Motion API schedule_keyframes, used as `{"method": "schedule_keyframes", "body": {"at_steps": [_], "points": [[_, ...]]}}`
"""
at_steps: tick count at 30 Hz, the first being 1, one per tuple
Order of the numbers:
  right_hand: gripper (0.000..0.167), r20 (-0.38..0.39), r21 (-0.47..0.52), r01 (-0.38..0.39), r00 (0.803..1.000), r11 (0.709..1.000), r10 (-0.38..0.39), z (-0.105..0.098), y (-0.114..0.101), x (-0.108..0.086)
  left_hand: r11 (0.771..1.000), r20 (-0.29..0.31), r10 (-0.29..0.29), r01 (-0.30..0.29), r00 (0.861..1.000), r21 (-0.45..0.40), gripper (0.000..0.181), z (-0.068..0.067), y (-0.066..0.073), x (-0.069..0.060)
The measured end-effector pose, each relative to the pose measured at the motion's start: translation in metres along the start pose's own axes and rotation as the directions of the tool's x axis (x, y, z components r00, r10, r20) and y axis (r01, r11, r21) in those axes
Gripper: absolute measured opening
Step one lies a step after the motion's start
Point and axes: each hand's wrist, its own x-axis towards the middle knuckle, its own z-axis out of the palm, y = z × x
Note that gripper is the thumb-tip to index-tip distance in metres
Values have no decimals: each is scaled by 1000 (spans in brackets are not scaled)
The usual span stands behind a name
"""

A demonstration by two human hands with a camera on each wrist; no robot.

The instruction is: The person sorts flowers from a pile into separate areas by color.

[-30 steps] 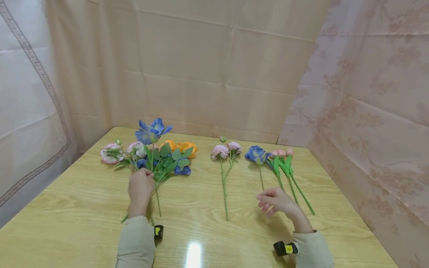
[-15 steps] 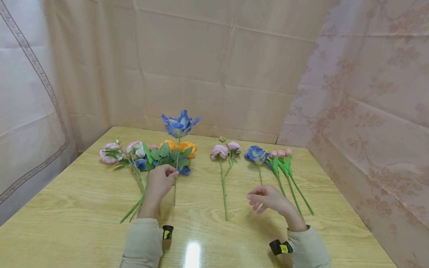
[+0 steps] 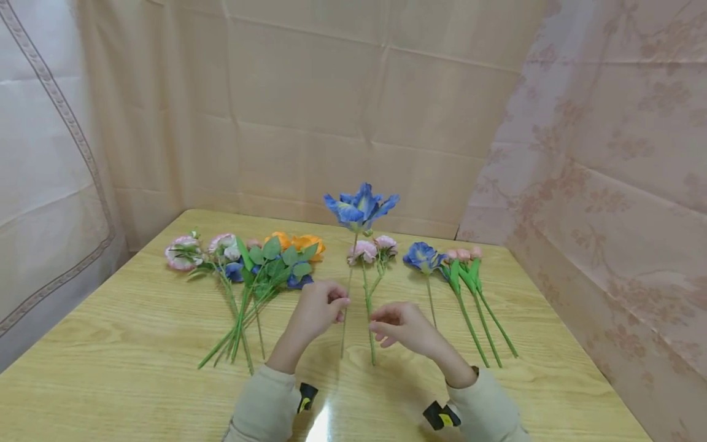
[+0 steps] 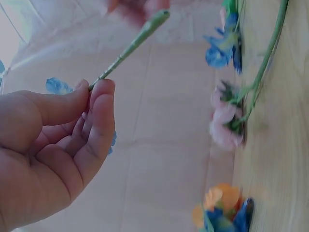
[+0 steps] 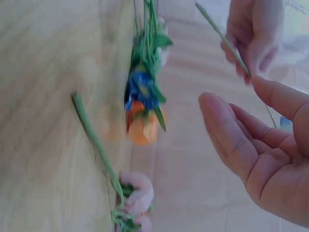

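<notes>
Pinching a thin stem between thumb and fingers, the left hand [image 3: 319,307] holds a blue flower [image 3: 361,209] upright above the table. Close by, the right hand [image 3: 405,328] holds nothing, its thumb and fingers curved and apart. Behind the raised stem lies a pink spray [image 3: 363,250], partly covered in the head view; farther right are a second blue flower [image 3: 423,256] and pink tulips [image 3: 471,279]. Leftward, a mixed pile [image 3: 273,264] with orange blooms has crossing stems. All lie on a wood-grain table [image 3: 138,331], with a creased beige curtain [image 3: 304,98] behind and a floral cloth [image 3: 624,153] at right
</notes>
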Motion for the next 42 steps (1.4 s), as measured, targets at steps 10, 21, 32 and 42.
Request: {"method": "schedule_keyframes", "body": {"at_steps": [10,21,32,42], "points": [[16,7,145,76,997,987,-78,18,1,6,998,107,51,-47,993,-39,7,18,4,0],[12,-47,174,81,996,981,-73,19,5,6,997,111,71,-70,991,-16,5,20,3,0],[9,-249,57,-45,967,997,58,-3,20,7,998,145,58,-62,988,24,8,19,-4,-1],[3,-411,-63,-265,886,962,217,-41,47,12,997,187,56,-66,981,48,9,17,-7,-3]]}}
